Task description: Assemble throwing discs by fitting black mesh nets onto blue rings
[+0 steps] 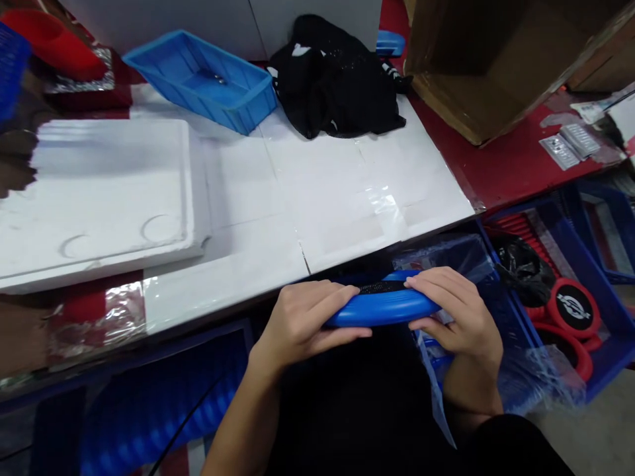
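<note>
A glossy blue ring-shaped plastic part (384, 309) is held edge-on just off the front edge of the table, with a dark mesh-like piece (381, 287) showing inside its rim. My left hand (312, 314) closes on its left end, fingers on top and thumb beneath. Gripping the right end is my right hand (454, 307), with fingertips on the upper rim near the dark piece and the thumb below. The part's far side and underside are mostly hidden.
The white-covered table (337, 198) carries a white foam block (109, 192), a blue bin (213, 86) and black cloth (342, 79). A cardboard box (476, 73) stands back right. Crates with red parts (573, 307) and blue parts (149, 403) sit below. Another person's hand (17, 152) is far left.
</note>
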A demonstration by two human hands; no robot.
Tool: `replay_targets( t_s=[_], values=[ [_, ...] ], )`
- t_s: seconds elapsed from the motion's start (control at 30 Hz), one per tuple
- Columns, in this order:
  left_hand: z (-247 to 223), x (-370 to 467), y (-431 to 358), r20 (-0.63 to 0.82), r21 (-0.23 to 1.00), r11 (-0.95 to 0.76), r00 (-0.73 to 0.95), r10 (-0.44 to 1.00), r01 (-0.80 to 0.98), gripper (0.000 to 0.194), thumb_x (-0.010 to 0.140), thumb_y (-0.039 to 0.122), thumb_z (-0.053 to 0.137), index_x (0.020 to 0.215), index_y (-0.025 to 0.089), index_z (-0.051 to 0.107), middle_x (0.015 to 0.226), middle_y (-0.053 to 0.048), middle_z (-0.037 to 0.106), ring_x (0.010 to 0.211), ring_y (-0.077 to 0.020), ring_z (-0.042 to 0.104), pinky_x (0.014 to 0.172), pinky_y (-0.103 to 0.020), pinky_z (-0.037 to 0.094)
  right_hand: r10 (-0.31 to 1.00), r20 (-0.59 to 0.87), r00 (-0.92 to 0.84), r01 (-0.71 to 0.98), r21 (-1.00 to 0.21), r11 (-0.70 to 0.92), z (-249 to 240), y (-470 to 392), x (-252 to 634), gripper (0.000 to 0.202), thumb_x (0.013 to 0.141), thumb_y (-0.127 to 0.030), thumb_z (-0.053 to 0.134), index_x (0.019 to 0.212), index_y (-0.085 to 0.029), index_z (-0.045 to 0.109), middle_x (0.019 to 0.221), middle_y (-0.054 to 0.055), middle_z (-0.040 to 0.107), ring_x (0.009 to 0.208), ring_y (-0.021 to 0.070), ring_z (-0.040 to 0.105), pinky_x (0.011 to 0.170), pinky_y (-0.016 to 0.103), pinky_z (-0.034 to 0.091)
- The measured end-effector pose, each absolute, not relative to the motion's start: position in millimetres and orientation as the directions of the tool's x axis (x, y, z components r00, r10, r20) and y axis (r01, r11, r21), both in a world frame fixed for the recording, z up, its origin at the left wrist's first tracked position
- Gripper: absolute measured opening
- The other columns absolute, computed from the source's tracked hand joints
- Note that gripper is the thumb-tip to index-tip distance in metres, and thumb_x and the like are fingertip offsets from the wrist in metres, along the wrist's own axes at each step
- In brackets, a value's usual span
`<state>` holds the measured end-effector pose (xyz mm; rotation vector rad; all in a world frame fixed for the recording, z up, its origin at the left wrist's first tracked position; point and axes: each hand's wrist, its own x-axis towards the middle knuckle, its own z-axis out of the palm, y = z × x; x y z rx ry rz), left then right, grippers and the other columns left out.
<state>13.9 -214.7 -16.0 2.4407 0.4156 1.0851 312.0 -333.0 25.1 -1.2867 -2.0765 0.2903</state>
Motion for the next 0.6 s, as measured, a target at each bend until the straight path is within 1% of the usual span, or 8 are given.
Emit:
replay_targets(
  t_s=[0.07, 0.13, 0.27, 0.37, 0.47, 0.53, 0.6],
  values=[
    [-17.4, 12.7, -215.2, 0.632, 0.52, -0.851, 0.636, 0.443, 0.076, 0.052, 0.1, 0.052, 0.086, 0.135, 0.017, 0.069, 0.097, -0.009, 0.083, 0.078, -0.0224, 0.08, 0.069, -0.032, 0.062, 0.859, 0.421, -0.291, 0.704, -0.514, 0.49, 28.6, -331.4, 306.9, 0.065, 0.102, -0.043, 0.083, 0.16, -0.024, 0.062, 0.131, 0.012, 0.083, 0.117, 0.0332, 0.08, 0.101, 0.052, 0.064],
    [-17.2, 11.4, -215.6, 0.633, 0.529, -0.843, 0.618, 0.466, 0.094, 0.05, 0.101, 0.055, 0.083, 0.133, 0.019, 0.07, 0.096, -0.008, 0.083, 0.076, -0.0215, 0.079, 0.069, -0.032, 0.061, 0.856, 0.457, -0.24, 0.715, -0.514, 0.474, 27.8, -330.1, 299.8, 0.057, 0.104, -0.043, 0.079, 0.156, -0.024, 0.066, 0.126, 0.011, 0.084, 0.111, 0.0324, 0.081, 0.096, 0.05, 0.065],
    [-14.9, 9.0, -217.3, 0.633, 0.497, -0.844, 0.581, 0.512, 0.202, 0.05, 0.102, 0.064, 0.078, 0.121, 0.018, 0.073, 0.088, -0.007, 0.081, 0.066, -0.0197, 0.075, 0.062, -0.031, 0.058, 0.822, 0.556, -0.122, 0.73, -0.511, 0.454, 21.1, -329.5, 283.1, 0.047, 0.105, -0.039, 0.076, 0.149, -0.023, 0.071, 0.118, 0.011, 0.085, 0.101, 0.0317, 0.081, 0.089, 0.049, 0.063],
    [-15.1, 9.0, -218.6, 0.646, 0.48, -0.846, 0.56, 0.519, 0.231, 0.049, 0.103, 0.065, 0.075, 0.12, 0.019, 0.074, 0.088, -0.007, 0.081, 0.068, -0.0205, 0.076, 0.063, -0.031, 0.059, 0.813, 0.573, -0.101, 0.756, -0.487, 0.438, 20.4, -330.4, 275.8, 0.045, 0.104, -0.039, 0.076, 0.146, -0.024, 0.071, 0.115, 0.011, 0.085, 0.098, 0.0313, 0.082, 0.093, 0.051, 0.059],
    [-14.8, 9.7, -218.0, 0.646, 0.499, -0.841, 0.557, 0.522, 0.21, 0.049, 0.104, 0.065, 0.075, 0.123, 0.02, 0.076, 0.091, -0.008, 0.083, 0.07, -0.0215, 0.079, 0.067, -0.032, 0.062, 0.822, 0.557, -0.123, 0.786, -0.451, 0.423, 24.2, -330.9, 277.4, 0.044, 0.103, -0.039, 0.076, 0.144, -0.023, 0.071, 0.116, 0.01, 0.086, 0.096, 0.0311, 0.082, 0.098, 0.054, 0.055],
    [-14.3, 7.8, -215.9, 0.644, 0.515, -0.841, 0.572, 0.508, 0.167, 0.052, 0.1, 0.063, 0.08, 0.13, 0.021, 0.075, 0.095, -0.009, 0.085, 0.074, -0.0229, 0.08, 0.07, -0.033, 0.065, 0.825, 0.545, -0.153, 0.774, -0.453, 0.442, 25.1, -331.5, 284.3, 0.045, 0.102, -0.039, 0.077, 0.143, -0.023, 0.071, 0.116, 0.011, 0.086, 0.098, 0.0314, 0.082, 0.1, 0.055, 0.054],
    [-15.6, 2.5, -213.2, 0.644, 0.543, -0.833, 0.582, 0.497, 0.111, 0.059, 0.097, 0.062, 0.084, 0.139, 0.022, 0.074, 0.105, -0.011, 0.086, 0.087, -0.027, 0.083, 0.079, -0.038, 0.068, 0.822, 0.54, -0.182, 0.743, -0.472, 0.474, 21.3, -333.4, 295.1, 0.045, 0.102, -0.04, 0.076, 0.144, -0.024, 0.071, 0.117, 0.01, 0.086, 0.1, 0.0322, 0.082, 0.104, 0.058, 0.054]
  ],
)
